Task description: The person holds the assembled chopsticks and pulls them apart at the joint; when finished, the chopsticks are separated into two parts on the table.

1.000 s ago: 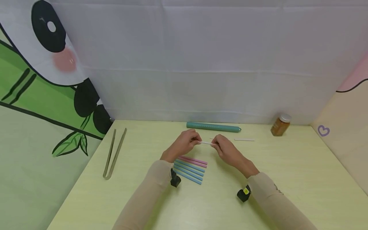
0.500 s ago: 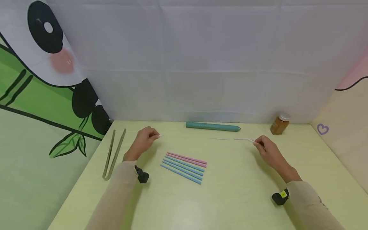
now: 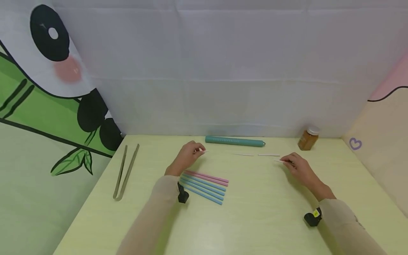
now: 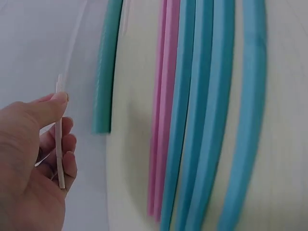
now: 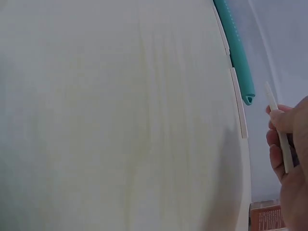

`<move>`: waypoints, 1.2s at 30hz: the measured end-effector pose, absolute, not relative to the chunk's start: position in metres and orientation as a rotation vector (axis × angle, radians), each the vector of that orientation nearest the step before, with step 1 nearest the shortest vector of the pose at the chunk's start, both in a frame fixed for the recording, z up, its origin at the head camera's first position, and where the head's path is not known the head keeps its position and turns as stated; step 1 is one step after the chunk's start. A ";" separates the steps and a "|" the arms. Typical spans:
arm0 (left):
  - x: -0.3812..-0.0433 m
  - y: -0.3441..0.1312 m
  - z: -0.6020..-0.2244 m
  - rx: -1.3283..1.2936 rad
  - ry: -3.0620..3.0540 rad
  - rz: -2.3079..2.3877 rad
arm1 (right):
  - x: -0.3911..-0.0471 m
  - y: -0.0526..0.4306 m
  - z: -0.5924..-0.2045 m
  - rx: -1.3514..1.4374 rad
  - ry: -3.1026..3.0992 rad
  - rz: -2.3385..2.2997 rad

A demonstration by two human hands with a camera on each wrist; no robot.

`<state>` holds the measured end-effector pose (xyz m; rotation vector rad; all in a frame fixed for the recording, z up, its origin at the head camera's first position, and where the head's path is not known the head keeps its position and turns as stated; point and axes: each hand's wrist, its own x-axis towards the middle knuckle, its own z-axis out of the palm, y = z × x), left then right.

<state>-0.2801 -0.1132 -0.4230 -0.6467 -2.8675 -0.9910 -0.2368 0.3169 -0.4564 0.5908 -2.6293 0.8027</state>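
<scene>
Taking the row of pink sticks (image 4: 169, 72) and blue sticks (image 4: 220, 72) as the dial's centre, the left hand (image 3: 186, 156) is at eleven o'clock, pinching a thin white stick (image 4: 58, 144) between thumb and fingers. Near three o'clock the right hand (image 3: 299, 167) pinches another white stick (image 5: 271, 95). Two more pale sticks (image 3: 268, 155) lie towards two. The teal tube (image 3: 235, 141) at one bears small marks, unreadable here. Farther out at two, the silver-lidded jar (image 3: 308, 139) carries printed lines too small to read. Metal tongs (image 3: 129, 170) lie at nine.
</scene>
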 end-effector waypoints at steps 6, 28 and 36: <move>-0.297 -0.059 -0.438 -0.680 -2.937 -0.994 | -0.259 0.315 -0.460 0.626 -2.688 0.814; -0.313 0.062 -0.442 -0.521 -3.027 -0.983 | -0.313 0.318 -0.462 0.725 -2.799 0.842; -0.316 0.068 -0.445 -0.506 -3.023 -0.877 | -0.317 0.317 -0.463 0.764 -2.805 0.845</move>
